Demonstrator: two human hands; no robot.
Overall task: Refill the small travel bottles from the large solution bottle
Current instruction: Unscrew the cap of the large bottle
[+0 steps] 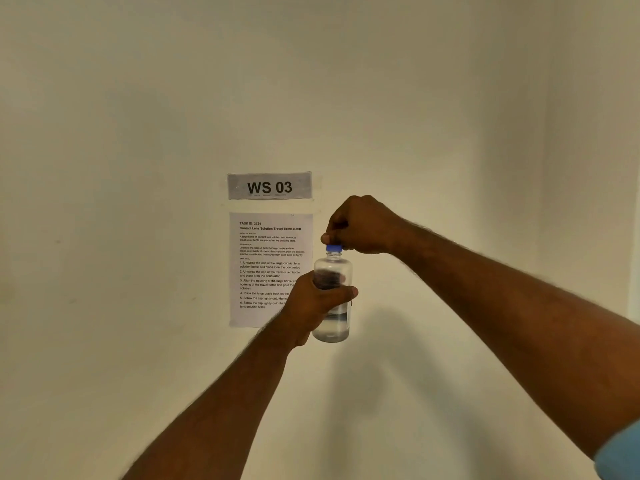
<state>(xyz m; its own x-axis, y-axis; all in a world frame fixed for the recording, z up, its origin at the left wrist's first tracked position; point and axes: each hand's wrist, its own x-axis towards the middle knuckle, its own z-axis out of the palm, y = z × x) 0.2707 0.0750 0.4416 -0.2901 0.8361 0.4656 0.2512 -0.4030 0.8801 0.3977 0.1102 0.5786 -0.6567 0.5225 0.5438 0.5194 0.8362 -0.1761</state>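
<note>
Sign (pixel 269 186), taped to the wall at 12 o'clock above the sheet: "WS 03".
Instruction sheet (pixel 266 265), heading: "TASK ID: 3724", then "Contact Lens Solution Travel Bottle Refill".
Sheet, numbered steps: 1 to 6; step 1 reads "Unscrew the cap of the large contact lens solution bottle and place it on the countertop".
Bottle (pixel 333 271) label: unreadable.

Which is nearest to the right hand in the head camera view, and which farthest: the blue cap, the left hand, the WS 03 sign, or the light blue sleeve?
From the right hand:
1. Blue cap, pinched in its fingertips, just below.
2. Left hand, lower down, wrapped around the clear bottle.
3. WS 03 sign, up and to the left, on the wall.
4. Light blue sleeve, bottom right corner.
</note>
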